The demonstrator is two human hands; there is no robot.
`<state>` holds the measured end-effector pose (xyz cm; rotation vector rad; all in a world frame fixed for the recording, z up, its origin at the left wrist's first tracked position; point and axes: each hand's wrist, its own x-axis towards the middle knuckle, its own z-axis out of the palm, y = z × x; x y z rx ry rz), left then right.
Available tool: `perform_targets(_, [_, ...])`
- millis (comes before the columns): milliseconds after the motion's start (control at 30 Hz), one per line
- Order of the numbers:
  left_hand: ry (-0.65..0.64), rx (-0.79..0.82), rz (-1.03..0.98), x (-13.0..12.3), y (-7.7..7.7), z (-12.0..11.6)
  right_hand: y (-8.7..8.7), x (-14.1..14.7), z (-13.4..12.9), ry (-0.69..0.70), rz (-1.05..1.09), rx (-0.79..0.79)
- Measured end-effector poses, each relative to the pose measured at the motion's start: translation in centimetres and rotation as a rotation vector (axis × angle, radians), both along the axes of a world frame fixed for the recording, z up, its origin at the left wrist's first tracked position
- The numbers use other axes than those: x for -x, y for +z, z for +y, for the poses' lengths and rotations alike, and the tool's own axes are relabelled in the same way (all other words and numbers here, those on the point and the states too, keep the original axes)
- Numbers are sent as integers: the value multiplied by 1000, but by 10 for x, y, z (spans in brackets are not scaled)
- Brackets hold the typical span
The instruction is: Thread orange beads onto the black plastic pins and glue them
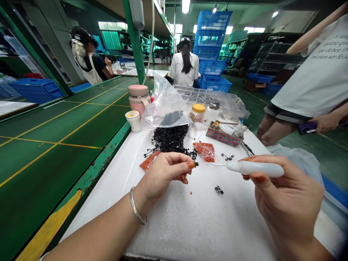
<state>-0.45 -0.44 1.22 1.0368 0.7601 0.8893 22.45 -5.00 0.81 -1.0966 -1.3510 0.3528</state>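
Note:
Between thumb and forefinger, my left hand (170, 168) pinches a small black part (196, 164); most of it is hidden by the fingers. My right hand (285, 195) is closed around a white squeeze bottle (257, 169) with a thin clear nozzle. The bottle lies nearly level, its tip pointing left toward the black part, a short gap apart. Below the nozzle, several small black round pieces (219, 190) rest on the white tabletop (206, 224), with a tiny orange bit (190, 193) to their left. Past my left hand lies a heap of black stemmed parts (171, 137) spilling from a clear plastic bag (165, 101).
Two bags of orange pieces (204, 150) flank the heap. Behind stand a pink mug (138, 98), a white tub (133, 121), a yellow-lidded jar (198, 113), a patterned box (224, 136) and a compartment tray (214, 98). A green conveyor (67, 127) runs left. A person (312, 79) stands right.

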Motion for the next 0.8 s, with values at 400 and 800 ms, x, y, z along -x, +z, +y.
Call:
perform_targets(400, [3, 0, 5, 0, 1, -2, 1, 1, -1, -12, 0, 5])
perform_targets(800, [4, -3, 10, -1, 1, 0, 2, 1, -2, -11, 3, 28])
